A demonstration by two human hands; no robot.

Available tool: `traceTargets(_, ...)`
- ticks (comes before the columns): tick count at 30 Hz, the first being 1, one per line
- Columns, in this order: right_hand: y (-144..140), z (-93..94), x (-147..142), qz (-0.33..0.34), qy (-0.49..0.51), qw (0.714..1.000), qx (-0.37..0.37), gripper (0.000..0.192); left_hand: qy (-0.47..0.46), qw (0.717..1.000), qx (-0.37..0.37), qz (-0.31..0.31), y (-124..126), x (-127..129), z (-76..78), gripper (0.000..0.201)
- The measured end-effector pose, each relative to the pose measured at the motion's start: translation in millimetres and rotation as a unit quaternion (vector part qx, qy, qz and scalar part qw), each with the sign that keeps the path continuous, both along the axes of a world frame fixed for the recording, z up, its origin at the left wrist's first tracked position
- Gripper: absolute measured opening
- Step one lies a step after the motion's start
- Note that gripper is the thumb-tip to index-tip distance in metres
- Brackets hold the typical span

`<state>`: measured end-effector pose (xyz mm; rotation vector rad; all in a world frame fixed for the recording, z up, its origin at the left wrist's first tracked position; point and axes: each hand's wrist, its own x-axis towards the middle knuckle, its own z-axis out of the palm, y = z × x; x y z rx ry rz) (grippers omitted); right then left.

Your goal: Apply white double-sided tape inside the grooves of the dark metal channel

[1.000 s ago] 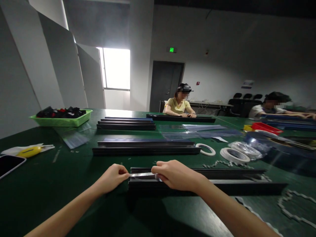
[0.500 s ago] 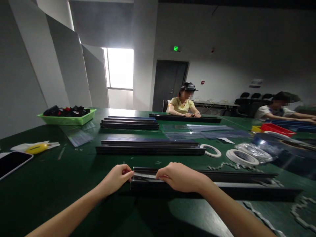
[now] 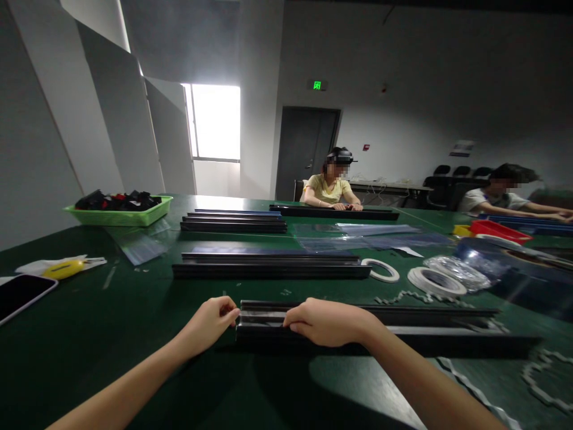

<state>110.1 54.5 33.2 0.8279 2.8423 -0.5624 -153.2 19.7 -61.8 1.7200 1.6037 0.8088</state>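
A long black channel-shaped profile (image 3: 465,346) lies lengthwise before me on the green table. My left hand (image 3: 215,319) is at its left end, thumb and forefinger pinched together against the corner; what they grip, if anything, is too small to make out. Inside the channel, my right hand (image 3: 324,322) has its fingertips pressed together low in the groove, at a thin pale strip. To the right of that hand a white strip (image 3: 416,329) runs along the channel floor. The right hand and wrist hide the profile's middle.
More black profiles (image 3: 273,272) lie beyond. White tape rolls (image 3: 436,282), a crinkled clear bag (image 3: 456,272) and a red tray (image 3: 499,231) are rightward. At left are a green basket (image 3: 119,218), a yellow-handled tool (image 3: 67,269) and a phone (image 3: 27,295). Two people sit across.
The pale strip between my hands now looks darker and less white. Both hands stay almost in place, the left fingertips slightly off the channel's end. The whole view has shifted a little.
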Motion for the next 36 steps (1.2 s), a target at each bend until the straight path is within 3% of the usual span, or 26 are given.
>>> traceTargets(8, -1, 6.2, 3, -0.047, 0.020, 0.999, 0.012, 0.037, 0.011, 1.000, -0.002, 0.006, -2, 0, -0.7, 0.038)
traceTargets(13, -1, 8.1, 2, -0.052, 0.005, 0.990, 0.128, 0.026, 0.019, 1.000, 0.007, 0.003, -2, 1, -4.3, 0.035)
traceTargets(18, 0, -1.8, -1, -0.037, -0.063, 0.976, 0.207, 0.024, 0.038, 0.998, 0.029, 0.027, 0, 6, -9.4, 0.031)
traceTargets(26, -2, -6.4, -8, -0.044, -0.107, 0.968, 0.225, 0.024, 0.116, 0.991, 0.029, 0.067, 3, 13, -8.1, 0.025)
traceTargets(36, -7, -3.7, -13, -0.066, -0.134, 0.963, 0.226, 0.022, 0.131, 0.988, 0.022, 0.074, 6, 13, -7.8, 0.020)
